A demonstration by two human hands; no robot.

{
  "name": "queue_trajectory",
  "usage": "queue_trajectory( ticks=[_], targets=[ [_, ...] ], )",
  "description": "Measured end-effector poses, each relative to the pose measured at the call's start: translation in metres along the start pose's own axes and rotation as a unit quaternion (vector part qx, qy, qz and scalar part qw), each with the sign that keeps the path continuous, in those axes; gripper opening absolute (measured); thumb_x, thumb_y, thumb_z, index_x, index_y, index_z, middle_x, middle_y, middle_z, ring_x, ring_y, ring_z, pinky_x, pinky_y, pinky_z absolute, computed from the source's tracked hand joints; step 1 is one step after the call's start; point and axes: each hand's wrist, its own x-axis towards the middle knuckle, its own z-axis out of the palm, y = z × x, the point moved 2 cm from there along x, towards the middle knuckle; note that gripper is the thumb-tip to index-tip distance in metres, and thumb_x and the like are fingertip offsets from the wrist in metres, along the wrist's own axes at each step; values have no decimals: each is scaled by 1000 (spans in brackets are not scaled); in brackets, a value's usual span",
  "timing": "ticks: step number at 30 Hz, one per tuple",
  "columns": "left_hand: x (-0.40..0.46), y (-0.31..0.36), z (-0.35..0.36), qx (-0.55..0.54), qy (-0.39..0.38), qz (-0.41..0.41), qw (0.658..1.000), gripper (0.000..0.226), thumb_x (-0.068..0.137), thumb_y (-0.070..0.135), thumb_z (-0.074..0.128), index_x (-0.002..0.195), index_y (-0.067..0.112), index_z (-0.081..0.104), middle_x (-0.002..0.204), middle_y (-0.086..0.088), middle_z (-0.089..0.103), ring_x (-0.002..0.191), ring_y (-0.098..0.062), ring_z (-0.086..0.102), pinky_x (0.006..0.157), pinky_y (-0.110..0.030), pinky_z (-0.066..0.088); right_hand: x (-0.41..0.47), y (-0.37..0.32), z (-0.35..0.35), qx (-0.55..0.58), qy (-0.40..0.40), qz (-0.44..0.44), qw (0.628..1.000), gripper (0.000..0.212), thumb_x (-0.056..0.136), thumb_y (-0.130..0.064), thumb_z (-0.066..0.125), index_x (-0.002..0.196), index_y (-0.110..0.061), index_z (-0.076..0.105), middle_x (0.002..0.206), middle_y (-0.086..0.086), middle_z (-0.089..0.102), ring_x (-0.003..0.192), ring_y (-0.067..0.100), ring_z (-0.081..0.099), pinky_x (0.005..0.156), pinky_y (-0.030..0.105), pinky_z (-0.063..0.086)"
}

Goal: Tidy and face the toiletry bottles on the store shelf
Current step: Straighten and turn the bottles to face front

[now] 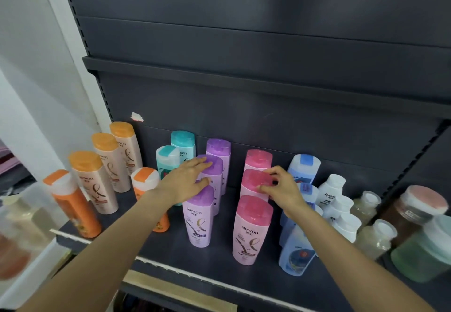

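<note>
The shelf (170,245) runs across the lower half of the frame, and the bottles stand on it in colour files running front to back: tan with orange caps at left, teal, purple at centre, pink right of centre, blue and white further right.

The left hand (188,180) lies over the middle purple bottle (212,177), fingers stretched along its cap and the thumb down by the cap of the front purple bottle (199,219); it rests on top and does not close round anything. The right hand (280,187) pinches the cap of the middle pink bottle (255,182), fingers at the far edge and thumb at the near edge. The front pink bottle (251,231) stands free, label forward.

These look like stiff plastic flip-top bottles, tall with a narrow oval base, so probably easy to tip when pushed at the top. Their smooth, glossy sides may slip under a light touch. If full, they carry some weight, which should help them slide without wobbling. A cap grip suits small turns to face a label; for moving a bottle, holding the shoulders or the body lower down seems safer, since a flip lid could pop open.
</note>
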Motion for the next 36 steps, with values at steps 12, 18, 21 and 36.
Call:
queue_trajectory(
  ticks=[12, 18, 21, 36],
  targets=[
    [1, 7, -5, 17, 12, -6, 1000, 52, 97, 34, 44, 146, 25, 29, 154, 5, 25, 141, -16, 24, 112, -33, 25, -2, -9, -9, -79, -65, 1, 995, 40, 78, -8, 74, 113, -16, 56, 106, -3, 57, 104, 16, 55, 91, 31, 48],
    [12, 14, -9, 6, 71, 2, 997, 44, 97, 31, 45, 139, 21, 42, 140, -1, 45, 127, -19, 42, 105, -32, 36, 21, -28, -29, -218, 54, -90, 970, 32, 87, -27, 64, 114, -10, 61, 116, 7, 63, 108, 21, 59, 90, 25, 43],
    [20, 14, -10, 16, 82, 2, 996, 44, 96, 31, 48, 138, 20, 44, 138, -2, 45, 125, -21, 42, 104, -34, 38, 39, -39, -28, -293, 41, -110, 949, 39, 88, -23, 64, 124, -8, 56, 122, 12, 57, 112, 26, 54, 86, 22, 36],
    [32, 11, -1, 30, 62, -18, 997, 41, 96, 33, 46, 137, 26, 46, 137, 0, 46, 123, -22, 43, 102, -36, 40, 75, -28, -7, -255, -22, -67, 964, 55, 76, -13, 77, 126, -8, 56, 126, 11, 59, 116, 24, 53, 89, 20, 36]
  ],
)
